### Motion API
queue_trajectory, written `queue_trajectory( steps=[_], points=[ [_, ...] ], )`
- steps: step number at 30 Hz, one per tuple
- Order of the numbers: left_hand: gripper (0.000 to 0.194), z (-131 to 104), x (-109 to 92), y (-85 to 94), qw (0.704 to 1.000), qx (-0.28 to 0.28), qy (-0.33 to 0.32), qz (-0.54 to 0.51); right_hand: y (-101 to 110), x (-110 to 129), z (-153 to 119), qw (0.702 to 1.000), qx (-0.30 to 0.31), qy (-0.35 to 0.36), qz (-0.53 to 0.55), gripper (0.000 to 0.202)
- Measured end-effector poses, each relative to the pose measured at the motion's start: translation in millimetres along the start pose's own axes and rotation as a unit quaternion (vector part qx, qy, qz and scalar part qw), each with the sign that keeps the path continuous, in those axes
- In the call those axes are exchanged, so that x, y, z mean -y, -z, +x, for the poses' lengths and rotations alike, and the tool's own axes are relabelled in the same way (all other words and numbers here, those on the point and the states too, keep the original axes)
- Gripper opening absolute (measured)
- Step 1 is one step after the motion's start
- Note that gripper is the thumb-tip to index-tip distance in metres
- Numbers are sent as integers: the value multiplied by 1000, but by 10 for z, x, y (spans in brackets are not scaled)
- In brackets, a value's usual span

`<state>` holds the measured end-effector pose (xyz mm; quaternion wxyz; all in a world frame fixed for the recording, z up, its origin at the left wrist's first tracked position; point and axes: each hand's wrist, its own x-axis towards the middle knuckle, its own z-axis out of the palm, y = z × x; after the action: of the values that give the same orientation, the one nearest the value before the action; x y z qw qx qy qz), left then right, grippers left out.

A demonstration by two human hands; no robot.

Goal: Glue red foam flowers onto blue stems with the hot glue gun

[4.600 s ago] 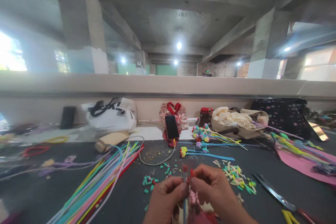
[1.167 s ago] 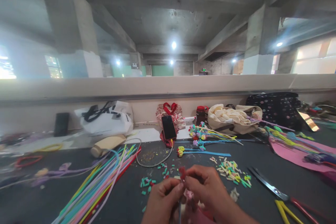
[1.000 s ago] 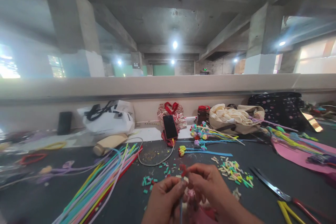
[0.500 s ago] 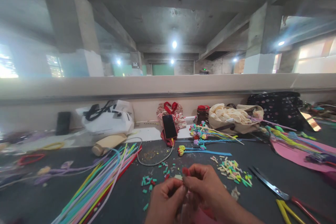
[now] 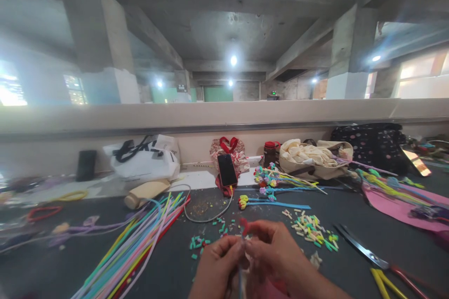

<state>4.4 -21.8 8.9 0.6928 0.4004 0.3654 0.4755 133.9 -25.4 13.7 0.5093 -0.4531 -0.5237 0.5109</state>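
Note:
My two hands meet at the front middle of the table, fingertips pinched close together. My left hand (image 5: 219, 264) is closed on a thin light-blue pipe cleaner stem (image 5: 240, 276) that hangs down between the palms. A small red pipe cleaner piece (image 5: 243, 225) sticks up at the top, with my right hand (image 5: 275, 252) closed at its base; how it joins the stem is hidden by the fingers. Short cut teal pieces (image 5: 197, 244) lie left of the hands, and a pile of cream, yellow and green pieces (image 5: 310, 228) lies to the right.
Long coloured pipe cleaners (image 5: 140, 247) fan out at left. Finished-looking flower stems (image 5: 277, 204) lie beyond my hands. Scissors (image 5: 363, 247) with red handles and a yellow-handled tool (image 5: 379, 282) are at right. A phone (image 5: 227, 170) on a cable leans at the back, near a white bag (image 5: 147, 161).
The red piece has shifted slightly left and now stands more upright above the fingertips. The blue stem has come into view between my hands.

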Motion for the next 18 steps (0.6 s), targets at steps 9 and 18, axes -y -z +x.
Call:
queue_trajectory(
  steps=[9, 18],
  points=[
    [15, -99, -194, 81, 977, 52, 131, -158, 119, 100, 31, 997, -31, 9, -74, 14],
    [13, -108, -188, 67, 968, 111, 141, -174, 151, 79, -22, 985, -33, 74, -153, 30]
  ],
)
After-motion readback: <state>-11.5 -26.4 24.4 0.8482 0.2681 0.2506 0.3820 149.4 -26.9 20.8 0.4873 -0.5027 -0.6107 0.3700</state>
